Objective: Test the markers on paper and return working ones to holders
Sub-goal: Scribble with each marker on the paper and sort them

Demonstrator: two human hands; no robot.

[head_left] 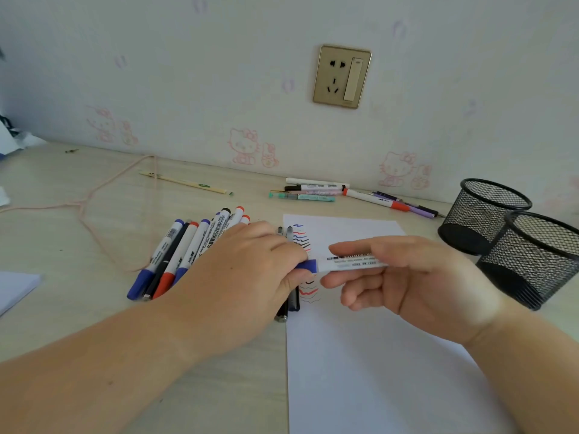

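Observation:
A white whiteboard marker (354, 262) with a blue cap (308, 266) hangs level above the white paper (360, 355). My right hand (416, 277) holds its barrel between thumb and fingers. My left hand (250, 277) pinches the blue cap at the marker's left end. The paper carries blue, red and black squiggles (303, 238) along its left edge. Several markers (181, 252) with blue, red and black caps lie in a row left of the paper, partly under my left hand. Two black mesh holders (482, 214) (539, 261) stand at the right.
More pens and markers (332, 192) lie by the wall behind the paper. Two dark pens (289, 305) rest on the paper's left edge. A pink cord (94, 198) loops over the left of the desk, near a chopstick-like stick (185, 182). White paper (15, 288) sits at the left edge.

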